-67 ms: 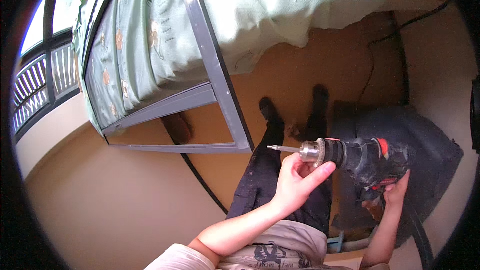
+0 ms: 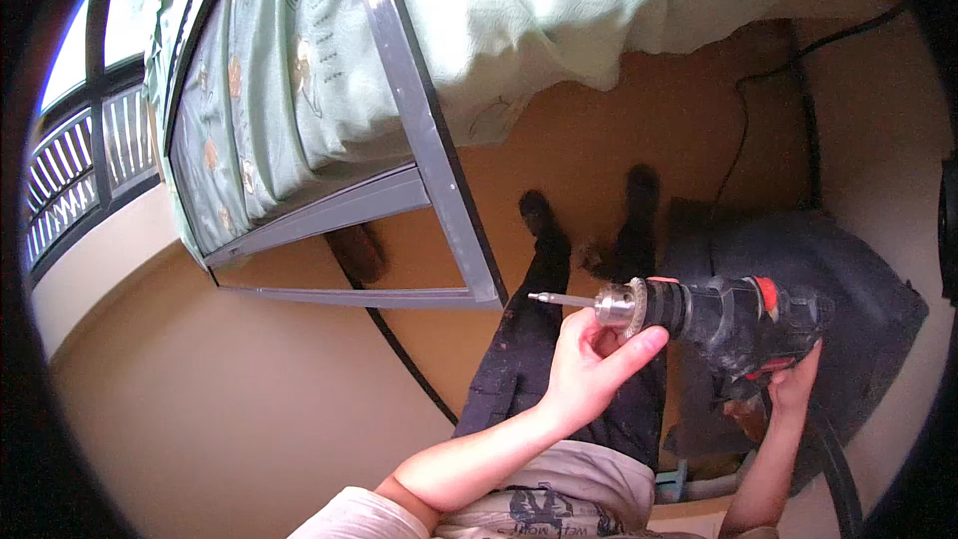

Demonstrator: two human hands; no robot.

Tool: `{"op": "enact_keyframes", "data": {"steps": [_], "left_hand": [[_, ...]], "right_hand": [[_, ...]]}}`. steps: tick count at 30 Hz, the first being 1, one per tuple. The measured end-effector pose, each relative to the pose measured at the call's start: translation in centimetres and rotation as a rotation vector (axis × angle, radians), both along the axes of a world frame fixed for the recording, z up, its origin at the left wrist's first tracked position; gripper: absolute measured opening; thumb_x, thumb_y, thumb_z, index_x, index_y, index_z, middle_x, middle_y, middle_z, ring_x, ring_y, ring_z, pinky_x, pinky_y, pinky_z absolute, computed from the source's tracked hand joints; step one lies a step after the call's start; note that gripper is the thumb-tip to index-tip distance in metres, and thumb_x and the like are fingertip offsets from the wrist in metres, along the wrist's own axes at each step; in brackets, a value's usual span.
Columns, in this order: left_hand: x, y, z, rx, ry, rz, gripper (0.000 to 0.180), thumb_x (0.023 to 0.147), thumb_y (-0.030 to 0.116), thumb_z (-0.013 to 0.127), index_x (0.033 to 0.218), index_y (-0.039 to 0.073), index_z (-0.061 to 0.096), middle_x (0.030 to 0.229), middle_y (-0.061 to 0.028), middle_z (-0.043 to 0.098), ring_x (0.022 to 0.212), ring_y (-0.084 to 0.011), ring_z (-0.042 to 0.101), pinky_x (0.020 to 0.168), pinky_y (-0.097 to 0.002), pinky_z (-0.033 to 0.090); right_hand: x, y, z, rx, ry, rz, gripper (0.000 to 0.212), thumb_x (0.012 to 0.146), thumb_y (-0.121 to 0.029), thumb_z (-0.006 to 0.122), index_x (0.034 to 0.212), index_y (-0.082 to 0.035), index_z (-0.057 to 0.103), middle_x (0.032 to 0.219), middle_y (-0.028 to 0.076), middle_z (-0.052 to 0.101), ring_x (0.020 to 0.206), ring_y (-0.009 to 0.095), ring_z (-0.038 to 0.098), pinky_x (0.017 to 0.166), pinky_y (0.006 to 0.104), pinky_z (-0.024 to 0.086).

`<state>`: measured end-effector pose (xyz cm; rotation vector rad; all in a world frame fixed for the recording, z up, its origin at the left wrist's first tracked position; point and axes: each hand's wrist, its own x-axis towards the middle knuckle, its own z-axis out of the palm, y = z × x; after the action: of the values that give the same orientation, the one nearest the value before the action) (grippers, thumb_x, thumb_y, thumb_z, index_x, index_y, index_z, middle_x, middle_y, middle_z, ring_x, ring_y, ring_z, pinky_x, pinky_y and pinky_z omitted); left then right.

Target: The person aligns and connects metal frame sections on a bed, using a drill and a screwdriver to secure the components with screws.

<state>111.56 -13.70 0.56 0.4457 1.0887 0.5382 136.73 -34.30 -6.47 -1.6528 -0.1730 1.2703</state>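
A black power drill with red parts lies level in front of my body, its silver chuck pointing left. From the chuck sticks out a slim metal bit. My left hand is closed around the front of the drill from below, just behind and under the chuck, its thumb along the near side. At the drill's rear underside, my right hand grips the handle; most of its fingers are hidden behind the drill.
A grey metal frame leans against a bed with a pale green floral cover. Dark fabric-like bulk sits to the right, by the wall. A black cable runs down at the upper right. Window railings show at far left.
The bit's tip has shifted very slightly left. Both hands keep their hold on the drill.
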Motion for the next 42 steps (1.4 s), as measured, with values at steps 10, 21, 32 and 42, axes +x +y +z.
{"op": "enact_keyframes", "data": {"steps": [10, 21, 32, 42], "left_hand": [[-1.2, 0.5, -1.4, -0.122, 0.002, 0.082, 0.066, 0.077, 0.034, 0.074, 0.122, -0.009, 0.053, 0.128, -0.0194, 0.055, 0.114, -0.0246, 0.057, 0.101, -0.0379, 0.042], [-1.6, 0.2, -1.6, -0.154, 0.029, 0.118, 0.066, 0.076, 0.033, 0.074, 0.122, -0.01, 0.053, 0.129, -0.0218, 0.053, 0.116, -0.0273, 0.056, 0.101, -0.0397, 0.041], [-1.7, 0.6, -1.6, -0.123, 0.017, 0.128, 0.068, 0.076, 0.035, 0.073, 0.122, -0.01, 0.052, 0.128, -0.0222, 0.054, 0.117, -0.0285, 0.055, 0.102, -0.0404, 0.041], [-1.6, 0.6, -2.1, -0.113, -0.047, 0.155, 0.074, 0.076, 0.038, 0.073, 0.126, -0.01, 0.048, 0.127, -0.0236, 0.053, 0.122, -0.0308, 0.052, 0.104, -0.0426, 0.039]], "right_hand": [[1.4, 2.3, -0.3, 0.052, -0.112, 0.245, 0.109, 0.065, -0.049, 0.083, 0.145, -0.001, 0.026, 0.141, 0.012, 0.041, 0.129, 0.026, 0.044, 0.109, 0.0412, 0.034], [0.9, 3.7, 0.3, -0.101, -0.126, 0.166, 0.143, 0.029, -0.05, 0.089, 0.145, 0.0, 0.022, 0.14, 0.012, 0.042, 0.126, 0.027, 0.045, 0.105, 0.0415, 0.039], [1.3, 3.5, 0.1, -0.102, -0.17, 0.191, 0.142, 0.03, -0.052, 0.089, 0.144, 0.002, 0.023, 0.139, 0.013, 0.043, 0.125, 0.027, 0.047, 0.105, 0.0416, 0.039], [2.6, 4.2, 0.8, -0.038, -0.217, 0.302, 0.126, 0.049, -0.057, 0.088, 0.142, 0.002, 0.026, 0.138, 0.012, 0.045, 0.126, 0.026, 0.046, 0.106, 0.0408, 0.037]]}}
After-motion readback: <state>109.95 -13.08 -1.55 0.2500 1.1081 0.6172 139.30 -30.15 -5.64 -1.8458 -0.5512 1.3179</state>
